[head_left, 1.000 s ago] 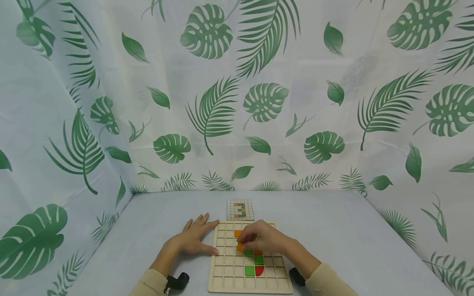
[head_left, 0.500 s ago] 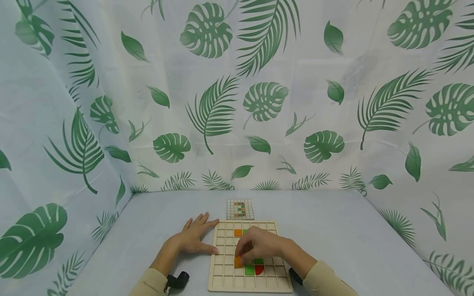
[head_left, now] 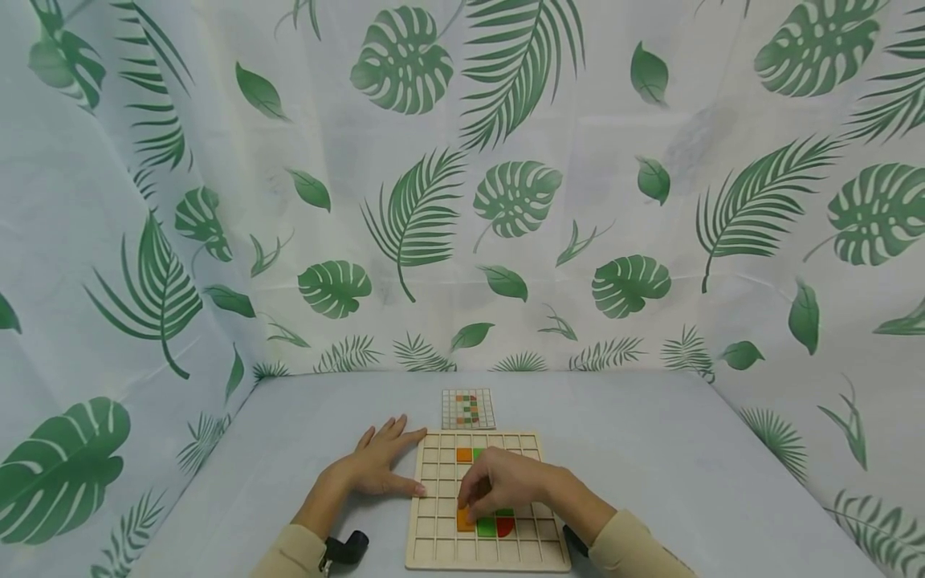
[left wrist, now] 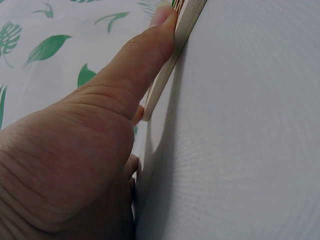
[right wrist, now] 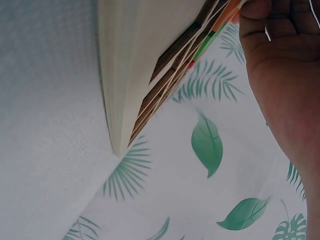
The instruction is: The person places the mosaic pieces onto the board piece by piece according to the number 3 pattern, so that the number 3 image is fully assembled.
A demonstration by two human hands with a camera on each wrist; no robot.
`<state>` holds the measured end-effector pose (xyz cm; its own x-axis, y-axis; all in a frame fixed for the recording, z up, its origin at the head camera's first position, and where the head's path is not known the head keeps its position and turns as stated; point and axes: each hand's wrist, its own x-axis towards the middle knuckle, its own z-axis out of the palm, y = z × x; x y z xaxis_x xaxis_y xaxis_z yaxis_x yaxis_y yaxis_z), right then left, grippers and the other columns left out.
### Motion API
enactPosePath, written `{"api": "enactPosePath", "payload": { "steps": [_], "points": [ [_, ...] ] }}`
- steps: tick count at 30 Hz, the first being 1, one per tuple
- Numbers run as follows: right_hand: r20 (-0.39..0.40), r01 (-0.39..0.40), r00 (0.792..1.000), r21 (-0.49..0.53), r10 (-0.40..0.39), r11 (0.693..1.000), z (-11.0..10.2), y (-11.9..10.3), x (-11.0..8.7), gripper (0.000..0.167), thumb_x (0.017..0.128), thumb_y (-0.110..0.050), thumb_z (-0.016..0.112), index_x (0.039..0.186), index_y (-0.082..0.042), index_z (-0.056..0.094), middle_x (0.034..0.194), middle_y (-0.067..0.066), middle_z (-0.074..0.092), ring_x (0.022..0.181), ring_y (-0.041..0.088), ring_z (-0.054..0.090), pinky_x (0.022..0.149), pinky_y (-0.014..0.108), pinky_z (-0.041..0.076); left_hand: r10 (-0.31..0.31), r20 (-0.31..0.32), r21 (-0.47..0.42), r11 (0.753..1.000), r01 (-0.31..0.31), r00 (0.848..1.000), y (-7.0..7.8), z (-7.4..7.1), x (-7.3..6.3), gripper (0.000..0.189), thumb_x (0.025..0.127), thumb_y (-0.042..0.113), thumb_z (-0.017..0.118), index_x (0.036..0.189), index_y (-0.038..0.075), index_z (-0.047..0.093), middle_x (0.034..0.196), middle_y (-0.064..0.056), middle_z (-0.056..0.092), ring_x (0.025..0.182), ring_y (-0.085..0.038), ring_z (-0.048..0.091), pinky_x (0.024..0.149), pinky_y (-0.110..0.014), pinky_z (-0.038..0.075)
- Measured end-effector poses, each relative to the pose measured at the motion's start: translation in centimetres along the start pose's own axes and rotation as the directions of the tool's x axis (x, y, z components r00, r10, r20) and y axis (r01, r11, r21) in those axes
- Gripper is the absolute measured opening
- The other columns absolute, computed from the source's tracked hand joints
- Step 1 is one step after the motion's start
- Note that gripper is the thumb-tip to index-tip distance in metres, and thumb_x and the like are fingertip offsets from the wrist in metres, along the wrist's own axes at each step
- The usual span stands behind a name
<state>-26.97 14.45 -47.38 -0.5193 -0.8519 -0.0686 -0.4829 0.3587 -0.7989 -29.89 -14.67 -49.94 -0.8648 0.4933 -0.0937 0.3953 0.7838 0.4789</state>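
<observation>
In the head view a wooden grid board [head_left: 428,552] lies on the table, bearing orange, green and red tiles. My right hand [head_left: 509,479] bends over it and pinches an orange square tile [head_left: 463,521] at the cell left of a green tile [head_left: 486,527]. A red rounded tile [head_left: 505,527] sits beside that green one. Another orange tile [head_left: 464,455] lies in an upper row; my right hand hides part of the middle rows. My left hand [head_left: 376,466] is spread flat, its thumb [left wrist: 150,55] touching the board's left edge.
Behind the board lies a small pattern card [head_left: 450,401] printed with a coloured grid. Black strap-on devices [head_left: 348,549] sit at the wrists. A leaf-printed curtain [head_left: 448,241] encloses the table [head_left: 636,449] at the back and sides.
My right hand has moved down the board, toward the near side, carrying the orange tile from the middle rows to the cell beside the lower green tile. The left hand has stayed put.
</observation>
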Motion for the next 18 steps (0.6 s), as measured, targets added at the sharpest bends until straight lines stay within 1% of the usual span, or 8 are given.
{"api": "enactPosePath", "payload": {
  "steps": [4, 7, 12, 13, 18],
  "points": [
    [0.010, -0.009, 1.000, 0.030, 0.009, 1.000, 0.07, -0.10, -0.08, 0.009, 0.089, -0.011, 0.083, 0.097, -0.011, 0.083, 0.089, -0.002, 0.080, 0.072, -0.001, 0.068, 0.066, 0.018, 0.058, 0.009, -0.004, 0.002, 1.000, -0.009, 1.000, -0.08, 0.07, 0.00, 0.104, 0.077, 0.073, 0.078, 0.162, 0.030, 0.037, 0.174, -0.020, 0.014, 0.162, -0.043, 0.009, 0.128, -0.068, 0.004],
    [0.009, -0.007, 1.000, 0.022, 0.006, 1.000, 0.10, -0.11, -0.12, 0.009, 0.088, -0.011, 0.084, 0.097, -0.011, 0.083, 0.089, 0.002, 0.081, 0.071, -0.001, 0.068, 0.066, 0.018, 0.058, 0.007, -0.004, -0.004, 1.000, -0.007, 1.000, -0.06, 0.05, -0.01, 0.104, 0.076, 0.073, 0.078, 0.162, 0.030, 0.037, 0.174, -0.020, 0.014, 0.162, -0.042, 0.008, 0.128, -0.068, 0.003],
    [0.018, 0.005, 1.000, 0.002, -0.005, 1.000, 0.12, -0.13, -0.07, 0.010, 0.087, -0.012, 0.084, 0.096, -0.010, 0.083, 0.088, -0.003, 0.080, 0.069, -0.003, 0.065, 0.064, 0.016, 0.056, 0.000, 0.004, 0.004, 1.000, 0.000, 1.000, -0.09, 0.07, -0.01, 0.105, 0.076, 0.073, 0.078, 0.163, 0.031, 0.037, 0.174, -0.019, 0.014, 0.162, -0.041, 0.008, 0.128, -0.067, 0.003],
    [0.023, 0.009, 1.000, 0.000, -0.009, 1.000, 0.12, -0.15, -0.06, 0.010, 0.087, -0.011, 0.084, 0.097, -0.009, 0.082, 0.088, -0.004, 0.079, 0.069, -0.003, 0.064, 0.064, 0.016, 0.056, 0.002, 0.003, 0.007, 1.000, -0.002, 1.000, -0.11, 0.07, 0.00, 0.105, 0.076, 0.073, 0.078, 0.163, 0.030, 0.037, 0.174, -0.020, 0.015, 0.162, -0.042, 0.009, 0.128, -0.068, 0.003],
    [0.037, 0.025, 0.999, -0.020, -0.024, 0.999, 0.14, -0.18, -0.09, 0.011, 0.086, -0.010, 0.085, 0.097, -0.008, 0.082, 0.088, -0.007, 0.078, 0.071, -0.005, 0.064, 0.066, 0.018, 0.058, -0.009, 0.003, 0.025, 1.000, 0.009, 1.000, -0.23, 0.20, 0.13, 0.106, 0.075, 0.075, 0.078, 0.163, 0.031, 0.037, 0.174, -0.018, 0.015, 0.162, -0.041, 0.009, 0.128, -0.067, 0.004]
  ]
}}
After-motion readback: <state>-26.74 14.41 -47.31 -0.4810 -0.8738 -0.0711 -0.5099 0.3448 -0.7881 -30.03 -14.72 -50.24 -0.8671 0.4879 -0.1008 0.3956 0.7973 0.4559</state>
